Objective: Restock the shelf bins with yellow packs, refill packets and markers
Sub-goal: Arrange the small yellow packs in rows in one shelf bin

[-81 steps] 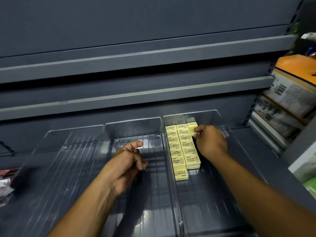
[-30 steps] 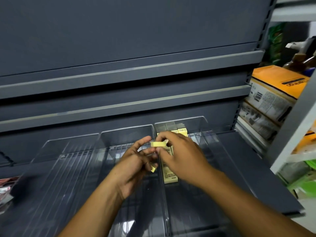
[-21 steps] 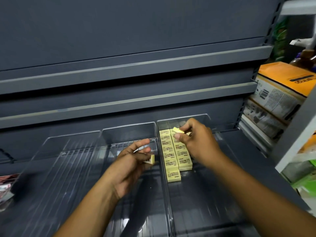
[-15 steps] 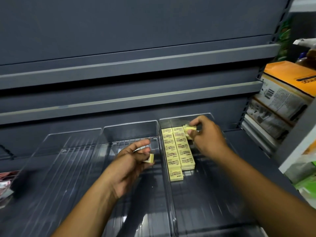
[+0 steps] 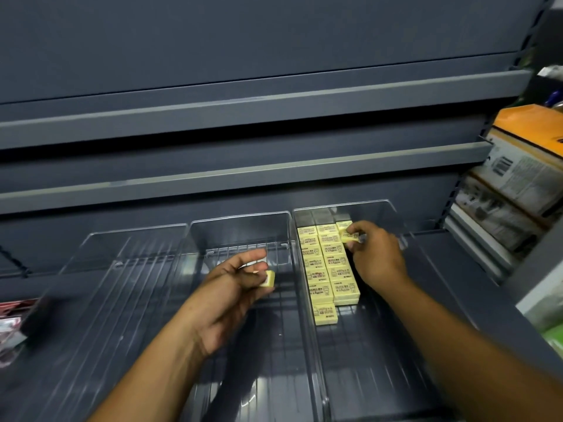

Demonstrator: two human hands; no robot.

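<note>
Three clear plastic bins stand side by side on the grey shelf. The right bin [image 5: 393, 330] holds several small yellow packs [image 5: 327, 263] in two rows along its left wall, with a third row started at the back. My right hand [image 5: 376, 254] reaches into that bin and pinches one yellow pack [image 5: 350, 236] at the back of the third row. My left hand [image 5: 231, 287] hovers over the middle bin [image 5: 240, 226] and grips another yellow pack [image 5: 268, 279] in its curled fingers.
The left bin [image 5: 100, 287] holds nothing. Two bare grey shelf ledges [image 5: 243, 175] run above the bins. Stacked boxed goods with an orange top [image 5: 530, 159] fill the neighbouring shelf at right. Red-and-white packets [image 5: 10, 324] lie at the far left edge.
One second ago my right hand took a yellow pack from my left hand. It carried the pack right and back into the right bin, down to the third row. My left hand stayed put.
</note>
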